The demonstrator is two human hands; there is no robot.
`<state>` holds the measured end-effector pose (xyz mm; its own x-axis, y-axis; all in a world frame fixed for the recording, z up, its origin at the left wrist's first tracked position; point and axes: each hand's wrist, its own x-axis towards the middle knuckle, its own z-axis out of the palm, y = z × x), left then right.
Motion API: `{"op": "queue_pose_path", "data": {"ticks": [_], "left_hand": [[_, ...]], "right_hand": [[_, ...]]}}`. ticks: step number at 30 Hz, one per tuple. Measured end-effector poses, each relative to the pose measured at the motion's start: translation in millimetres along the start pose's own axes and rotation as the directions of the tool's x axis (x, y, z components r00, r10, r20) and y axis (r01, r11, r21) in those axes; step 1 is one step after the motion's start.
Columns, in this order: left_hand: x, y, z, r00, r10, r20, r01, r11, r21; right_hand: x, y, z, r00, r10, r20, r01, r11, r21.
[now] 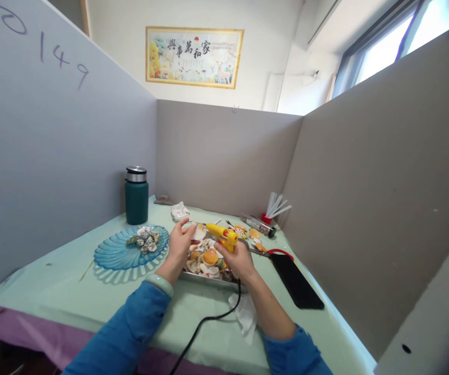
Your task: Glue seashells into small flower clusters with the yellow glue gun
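My right hand (236, 255) is wrapped round the handle of a yellow glue gun (222, 235), whose nozzle points left. A black cord runs from its handle down to the front edge. My left hand (181, 240) holds a pale shell (200, 232) between thumb and fingers, close to the nozzle. Beneath both hands lies a metal tray (208, 279) heaped with white and orange shells (210, 257). Left of it, a blue scalloped plate (111, 252) carries a cluster of small grey and white shells (146, 239).
A green bottle (136, 200) stands behind the plate. To the right lie a black phone (296, 281), red-handled scissors (281, 252), a clear tube (261, 225) and a red holder of glue sticks (267, 219). A crumpled tissue (245, 315) is in front. Grey partitions enclose three sides.
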<state>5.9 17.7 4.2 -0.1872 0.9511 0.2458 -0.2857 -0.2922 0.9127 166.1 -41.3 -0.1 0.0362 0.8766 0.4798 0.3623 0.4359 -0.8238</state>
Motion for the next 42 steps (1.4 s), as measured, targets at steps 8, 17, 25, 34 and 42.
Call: {"op": "queue_pose_path", "data": {"ticks": [8, 17, 25, 34, 42], "left_hand": [[-1.5, 1.9, 1.0, 1.0, 0.017, 0.015, -0.017, 1.0, 0.015], [2.2, -7.4, -0.4, 0.996, 0.055, 0.064, -0.06, 0.995, 0.077], [2.2, -11.2, -1.6, 0.991, 0.078, 0.113, -0.088, 0.992, 0.09], [-3.0, 0.8, 1.9, 0.997, 0.034, 0.066, -0.035, 0.999, 0.016], [-0.1, -6.7, -0.2, 0.995, 0.066, 0.075, -0.071, 0.995, 0.075]], "right_hand": [[-1.3, -2.8, 1.2, 1.0, -0.011, 0.011, 0.011, 1.0, -0.002], [-1.7, -4.2, 1.6, 1.0, -0.017, 0.012, 0.017, 1.0, -0.005], [0.1, 8.7, 3.7, 0.999, -0.038, 0.016, 0.039, 0.999, -0.037], [-0.1, 5.0, 3.1, 0.998, -0.061, -0.007, 0.061, 0.998, -0.017], [-0.3, 3.1, 3.3, 0.999, -0.049, 0.011, 0.049, 0.999, -0.015]]}}
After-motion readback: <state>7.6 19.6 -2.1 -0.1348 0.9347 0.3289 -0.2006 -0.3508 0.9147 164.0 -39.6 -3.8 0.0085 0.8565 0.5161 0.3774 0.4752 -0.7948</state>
